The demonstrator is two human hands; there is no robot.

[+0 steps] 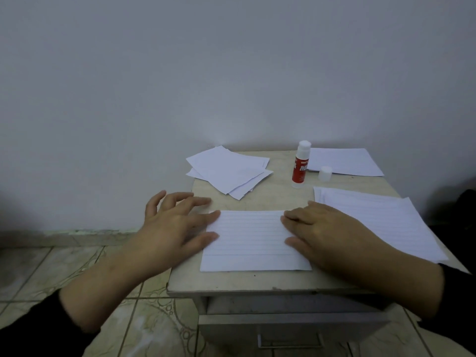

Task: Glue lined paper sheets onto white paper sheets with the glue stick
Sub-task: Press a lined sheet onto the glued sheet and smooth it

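lined paper sheet (253, 240) lay at the table's (283, 279) front, both hands flat and holding nothing: left hand (177, 225) at its left edge, right hand (324, 230) pressing it. uncapped glue stick (300, 164) stood behind; more sheets seemed left to glue.

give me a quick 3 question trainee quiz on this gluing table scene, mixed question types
1. True or false: the red and white glue stick stands upright with its cap on.
2. Which hand lies flat on the lined paper sheet at the table's front? A) left hand B) right hand
3. Fill in: the small white cap stands to the ____ of the glue stick.

Key
1. False: the cap is off.
2. B: the left hand's fingertips only meet the sheet's edge.
3. Right.
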